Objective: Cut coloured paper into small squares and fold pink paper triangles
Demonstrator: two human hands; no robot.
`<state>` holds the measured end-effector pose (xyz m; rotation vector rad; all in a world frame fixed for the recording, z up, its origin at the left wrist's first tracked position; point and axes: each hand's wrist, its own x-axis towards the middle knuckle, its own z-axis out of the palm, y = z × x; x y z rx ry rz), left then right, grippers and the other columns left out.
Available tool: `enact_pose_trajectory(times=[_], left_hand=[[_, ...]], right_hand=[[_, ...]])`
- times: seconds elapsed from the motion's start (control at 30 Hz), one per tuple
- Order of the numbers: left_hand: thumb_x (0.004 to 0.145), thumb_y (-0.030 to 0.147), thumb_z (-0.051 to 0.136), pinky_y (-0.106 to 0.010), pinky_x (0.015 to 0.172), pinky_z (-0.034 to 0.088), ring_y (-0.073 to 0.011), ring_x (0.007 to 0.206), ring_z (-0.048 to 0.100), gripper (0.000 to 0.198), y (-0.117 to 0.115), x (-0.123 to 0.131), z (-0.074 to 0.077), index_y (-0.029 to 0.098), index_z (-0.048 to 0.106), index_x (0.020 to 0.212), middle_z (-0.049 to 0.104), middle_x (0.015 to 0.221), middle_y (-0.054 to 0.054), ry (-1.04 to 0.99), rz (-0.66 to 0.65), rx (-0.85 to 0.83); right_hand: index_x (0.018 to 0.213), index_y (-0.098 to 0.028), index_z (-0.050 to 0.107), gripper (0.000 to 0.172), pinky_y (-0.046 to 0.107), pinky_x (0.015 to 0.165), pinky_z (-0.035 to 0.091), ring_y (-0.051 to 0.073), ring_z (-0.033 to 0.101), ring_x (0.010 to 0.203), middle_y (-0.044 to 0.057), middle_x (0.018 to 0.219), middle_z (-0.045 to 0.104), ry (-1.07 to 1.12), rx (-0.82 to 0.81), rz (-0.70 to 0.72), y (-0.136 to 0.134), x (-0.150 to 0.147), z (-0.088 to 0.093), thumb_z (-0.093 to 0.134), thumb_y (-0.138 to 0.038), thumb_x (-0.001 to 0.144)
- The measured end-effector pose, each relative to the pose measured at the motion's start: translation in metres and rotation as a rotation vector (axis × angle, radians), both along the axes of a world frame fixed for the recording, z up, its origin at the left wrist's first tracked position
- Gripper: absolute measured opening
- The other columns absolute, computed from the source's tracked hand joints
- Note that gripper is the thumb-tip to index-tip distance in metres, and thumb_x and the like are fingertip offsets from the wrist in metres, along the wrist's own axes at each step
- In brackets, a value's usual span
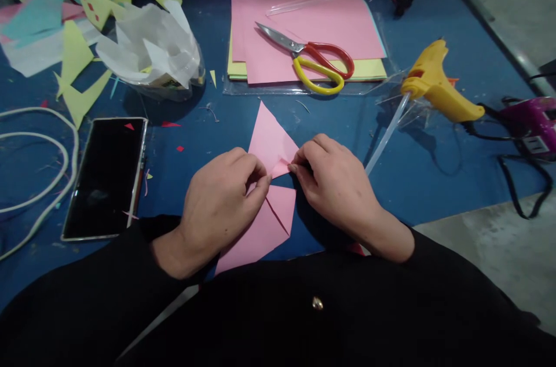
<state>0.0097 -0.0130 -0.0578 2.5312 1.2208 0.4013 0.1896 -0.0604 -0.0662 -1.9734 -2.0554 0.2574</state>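
A pink sheet of paper (pixel 270 132) with a pointed top and cut edges lies on the blue table in front of me. Thumb and fingertips of my left hand (pixel 223 202) pinch its cut edge near the middle. My right hand (pixel 336 184) grips a small folded flap on the right side, also between thumb and fingers. Below the opening between my hands, the lower pink part (pixel 256 234) shows a slit and reaches toward my body. My left hand covers some of the paper.
Scissors (pixel 299 53) rest on stacked coloured paper (pixel 243 25). A yellow glue gun (pixel 434 86) with a glue stick is at right. On the left are a phone (pixel 106 179), white cable (pixel 65 153), a paper-filled container (pixel 152 54) and yellow cutouts (pixel 73 60). Small scraps are scattered around.
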Motion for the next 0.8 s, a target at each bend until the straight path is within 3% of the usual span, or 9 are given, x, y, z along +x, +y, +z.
enact_pose_trajectory(times=[0.1, 0.23, 0.37, 0.43, 0.57, 0.63, 0.7, 0.8], left_hand=[[0.092, 0.022, 0.061, -0.03, 0.055, 0.035, -0.0167, 0.069, 0.06, 0.012, -0.002, -0.002, -0.003, 0.018, 0.067, 0.083, 0.067, 0.079, -0.002, -0.002, -0.026, 0.096], [0.096, 0.019, 0.056, -0.032, 0.052, 0.035, -0.0183, 0.073, 0.064, 0.017, -0.007, -0.007, -0.005, 0.021, 0.072, 0.102, 0.074, 0.092, -0.001, 0.062, -0.185, 0.286], [0.093, 0.006, 0.051, -0.036, 0.05, 0.035, -0.0206, 0.065, 0.059, 0.028, -0.011, -0.009, -0.001, 0.01, 0.07, 0.113, 0.075, 0.094, -0.006, 0.191, -0.386, 0.48], [0.091, 0.003, 0.049, -0.036, 0.051, 0.039, -0.0217, 0.064, 0.057, 0.031, -0.011, -0.009, 0.002, 0.004, 0.069, 0.114, 0.074, 0.093, -0.01, 0.234, -0.466, 0.516], [0.089, 0.001, 0.047, -0.037, 0.051, 0.043, -0.0227, 0.063, 0.057, 0.035, -0.01, -0.008, 0.005, 0.001, 0.066, 0.117, 0.071, 0.092, -0.011, 0.29, -0.511, 0.508], [0.088, 0.001, 0.047, -0.037, 0.051, 0.044, -0.0231, 0.063, 0.057, 0.033, -0.01, -0.008, 0.005, 0.002, 0.067, 0.114, 0.069, 0.089, -0.011, 0.299, -0.524, 0.499], [0.087, 0.001, 0.046, -0.037, 0.052, 0.044, -0.0236, 0.064, 0.057, 0.031, -0.01, -0.008, 0.006, 0.002, 0.069, 0.107, 0.067, 0.085, -0.011, 0.305, -0.538, 0.491], [0.087, 0.001, 0.045, -0.038, 0.051, 0.044, -0.0241, 0.063, 0.057, 0.029, -0.011, -0.008, 0.006, 0.002, 0.069, 0.102, 0.066, 0.083, -0.012, 0.323, -0.555, 0.476]], right_hand=[[0.087, -0.013, 0.066, 0.013, 0.036, 0.069, 0.043, 0.026, 0.061, 0.082, 0.01, 0.09, 0.064, 0.015, -0.003, -0.007, 0.0, 0.0, 0.001, 0.059, -0.023, 0.094], [0.087, -0.013, 0.065, 0.012, 0.037, 0.069, 0.044, 0.026, 0.061, 0.081, 0.01, 0.089, 0.064, 0.021, -0.004, -0.01, 0.0, 0.0, 0.001, 0.059, -0.022, 0.093], [0.087, -0.014, 0.064, 0.009, 0.038, 0.069, 0.046, 0.027, 0.061, 0.082, 0.01, 0.089, 0.064, 0.042, 0.022, -0.023, -0.001, 0.0, -0.001, 0.059, -0.019, 0.092], [0.094, -0.012, 0.064, 0.009, 0.039, 0.068, 0.047, 0.027, 0.062, 0.082, 0.012, 0.092, 0.065, 0.043, 0.07, -0.057, -0.004, 0.002, -0.001, 0.056, -0.015, 0.09], [0.115, -0.009, 0.06, 0.028, 0.041, 0.07, 0.05, 0.027, 0.065, 0.083, 0.015, 0.103, 0.07, 0.031, 0.24, -0.099, -0.017, 0.008, 0.005, 0.054, -0.008, 0.088], [0.119, -0.01, 0.06, 0.028, 0.044, 0.079, 0.051, 0.028, 0.067, 0.093, 0.014, 0.108, 0.073, 0.032, 0.29, 0.006, -0.024, 0.01, 0.008, 0.052, -0.011, 0.093], [0.123, -0.009, 0.06, 0.029, 0.045, 0.09, 0.051, 0.028, 0.065, 0.109, 0.015, 0.116, 0.074, 0.058, 0.28, 0.198, -0.03, 0.009, 0.008, 0.048, -0.015, 0.097], [0.132, 0.001, 0.054, 0.041, 0.047, 0.103, 0.048, 0.03, 0.059, 0.125, 0.02, 0.131, 0.067, 0.102, 0.203, 0.424, -0.037, 0.006, 0.002, 0.043, -0.024, 0.101]])
